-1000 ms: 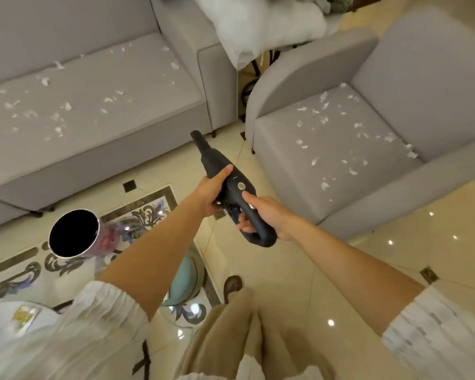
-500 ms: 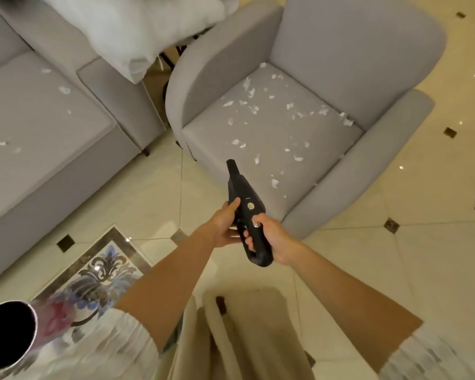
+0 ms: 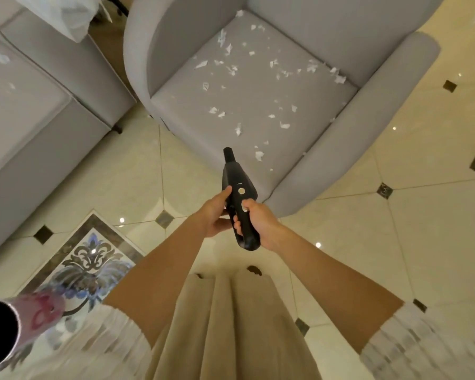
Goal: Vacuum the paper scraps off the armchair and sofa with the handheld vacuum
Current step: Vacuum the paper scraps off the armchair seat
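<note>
2 hands hold the black handheld vacuum [image 3: 237, 194]: the right hand [image 3: 258, 224] curls round its handle, the left hand [image 3: 213, 215] cups its body from the side. Its nozzle points at the front edge of the grey armchair [image 3: 258, 105], whose seat is strewn with white paper scraps [image 3: 232, 69]. The sofa [image 3: 33, 111] stands to the left.

A grey armchair [image 3: 390, 111] and a grey sofa [image 3: 39, 127] are carried by a glossy cream tiled floor [image 3: 395, 229] with a floral inlay [image 3: 91, 259]. White paper scraps [image 3: 231, 69] are scattered across the armchair seat; a few are seen on the sofa cushion.
</note>
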{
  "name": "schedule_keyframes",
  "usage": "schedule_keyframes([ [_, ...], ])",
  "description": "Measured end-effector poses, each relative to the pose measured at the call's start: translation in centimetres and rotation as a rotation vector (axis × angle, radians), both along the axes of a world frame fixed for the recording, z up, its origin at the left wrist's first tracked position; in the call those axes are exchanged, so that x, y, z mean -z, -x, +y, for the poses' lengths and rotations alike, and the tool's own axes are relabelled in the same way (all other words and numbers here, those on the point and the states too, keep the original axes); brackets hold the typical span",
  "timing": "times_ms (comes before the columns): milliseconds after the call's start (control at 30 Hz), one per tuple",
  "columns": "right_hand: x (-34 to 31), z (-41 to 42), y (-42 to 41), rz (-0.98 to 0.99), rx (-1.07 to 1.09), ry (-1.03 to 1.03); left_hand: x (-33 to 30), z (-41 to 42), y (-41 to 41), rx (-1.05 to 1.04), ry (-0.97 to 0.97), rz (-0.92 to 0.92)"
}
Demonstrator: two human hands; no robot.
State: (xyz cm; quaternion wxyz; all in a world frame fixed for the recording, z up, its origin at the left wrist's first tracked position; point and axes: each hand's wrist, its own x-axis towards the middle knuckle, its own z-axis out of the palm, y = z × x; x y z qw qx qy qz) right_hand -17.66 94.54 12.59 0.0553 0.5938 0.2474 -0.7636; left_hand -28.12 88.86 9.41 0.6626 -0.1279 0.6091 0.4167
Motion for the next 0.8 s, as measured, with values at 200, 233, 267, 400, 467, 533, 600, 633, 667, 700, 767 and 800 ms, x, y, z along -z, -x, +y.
schedule_keyframes([
  [200, 1.4, -3.5, 0.5, -0.016, 0.112, -0.001, 1.5, -2.8, 1.0, 0.235, 0.035, -0.001],
  [233, 1.9, -4.4, 0.8, -0.026, 0.138, -0.004, 1.8, -3.2, 1.2, 0.243, 0.031, 0.005],
  [267, 2.2, -5.0, 1.0, -0.036, 0.158, -0.013, 2.1, -3.5, 1.2, 0.240, 0.025, 0.012],
  [400, 4.1, -7.2, 1.7, -0.071, 0.270, -0.063, 3.8, -4.6, 1.3, 0.302, 0.000, 0.034],
  [467, 4.8, -8.0, 1.8, -0.077, 0.343, -0.076, 4.2, -5.1, 1.3, 0.376, -0.009, 0.064],
  [533, 5.3, -8.4, 1.4, -0.083, 0.375, -0.098, 4.3, -5.4, 1.0, 0.422, -0.005, 0.079],
  [600, 5.4, -8.9, 1.1, -0.080, 0.365, -0.123, 3.8, -5.7, 0.9, 0.431, -0.004, 0.077],
  [633, 5.4, -9.0, 1.0, -0.080, 0.351, -0.139, 3.6, -5.7, 0.7, 0.420, -0.005, 0.073],
  [667, 5.5, -9.3, 1.0, -0.078, 0.366, -0.149, 3.5, -5.8, 0.8, 0.435, -0.003, 0.078],
  [700, 5.5, -9.3, 1.1, -0.079, 0.365, -0.160, 3.5, -5.7, 0.9, 0.430, 0.000, 0.081],
  [767, 5.6, -9.5, 1.4, -0.089, 0.378, -0.174, 3.4, -5.7, 1.0, 0.438, 0.007, 0.084],
  [800, 5.7, -9.5, 1.6, -0.094, 0.380, -0.179, 3.6, -5.6, 1.0, 0.445, 0.009, 0.086],
])
